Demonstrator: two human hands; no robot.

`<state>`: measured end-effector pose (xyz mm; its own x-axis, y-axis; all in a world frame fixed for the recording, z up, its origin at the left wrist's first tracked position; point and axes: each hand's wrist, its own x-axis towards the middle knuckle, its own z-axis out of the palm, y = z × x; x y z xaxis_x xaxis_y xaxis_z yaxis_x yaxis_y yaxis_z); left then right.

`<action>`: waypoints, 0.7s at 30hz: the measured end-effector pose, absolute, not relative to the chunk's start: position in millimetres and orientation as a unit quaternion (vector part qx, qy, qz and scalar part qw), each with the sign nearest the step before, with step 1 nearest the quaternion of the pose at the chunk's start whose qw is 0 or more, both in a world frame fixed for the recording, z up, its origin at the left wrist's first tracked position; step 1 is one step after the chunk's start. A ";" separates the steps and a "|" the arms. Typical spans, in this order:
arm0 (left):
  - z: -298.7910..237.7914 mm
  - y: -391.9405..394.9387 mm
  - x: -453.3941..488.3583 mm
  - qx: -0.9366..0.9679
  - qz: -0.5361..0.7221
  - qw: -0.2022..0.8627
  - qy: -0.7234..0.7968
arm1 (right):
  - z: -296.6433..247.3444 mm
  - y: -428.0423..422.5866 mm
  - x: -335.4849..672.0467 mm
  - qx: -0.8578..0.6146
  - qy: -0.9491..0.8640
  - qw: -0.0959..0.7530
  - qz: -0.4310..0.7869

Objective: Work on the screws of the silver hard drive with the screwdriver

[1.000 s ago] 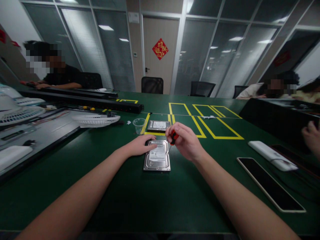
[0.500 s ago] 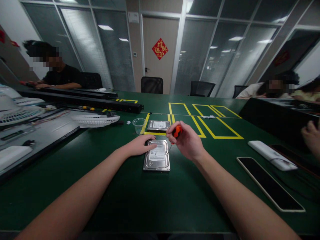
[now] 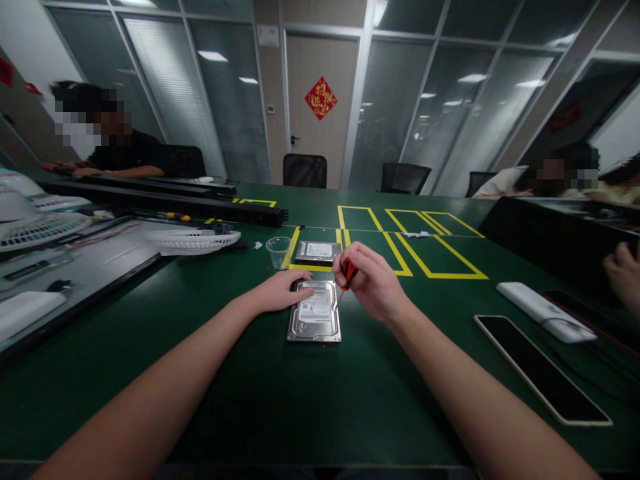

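Note:
A silver hard drive [image 3: 315, 317] lies flat on the green table [image 3: 280, 400] in front of me. My left hand [image 3: 281, 292] rests on its far left corner, fingers laid flat on the casing. My right hand [image 3: 371, 281] is closed around a small screwdriver with a red-orange handle [image 3: 349, 272]; its thin shaft points down at the drive's far right edge. A second hard drive [image 3: 317, 252] lies further back inside a yellow taped box, with a clear plastic cup [image 3: 278, 251] to its left.
A phone [image 3: 540, 367] and a white oblong device [image 3: 545, 311] lie at the right. White fan grilles [image 3: 193, 241] and long black bars [image 3: 165, 203] sit at the left. Other people sit at the far left and right; someone's hand [image 3: 623, 273] shows at the right edge.
My right hand has turned the screwdriver handle between its fingers, lifting slightly half a second ago and settling back. My left hand and the drive have stayed put.

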<state>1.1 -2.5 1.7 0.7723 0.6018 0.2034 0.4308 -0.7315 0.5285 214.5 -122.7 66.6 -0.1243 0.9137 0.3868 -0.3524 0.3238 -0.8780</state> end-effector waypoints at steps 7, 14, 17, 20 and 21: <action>-0.4 -1.5 1.6 0.914 0.185 0.223 0.282 | 63.9 -121.2 214.9 -0.251 -0.530 0.612 0.530; 0.2 -0.9 2.1 0.914 0.181 0.226 0.282 | 61.6 -119.3 215.1 -0.238 -0.544 0.608 0.527; 0.8 -1.2 2.1 0.915 0.180 0.228 0.279 | 61.7 -119.2 215.2 -0.242 -0.553 0.604 0.521; 0.3 -1.1 1.9 0.915 0.184 0.228 0.277 | 62.8 -119.6 215.8 -0.245 -0.552 0.605 0.520; -0.1 -0.9 1.9 0.915 0.185 0.228 0.277 | 63.4 -119.8 216.1 -0.246 -0.551 0.606 0.519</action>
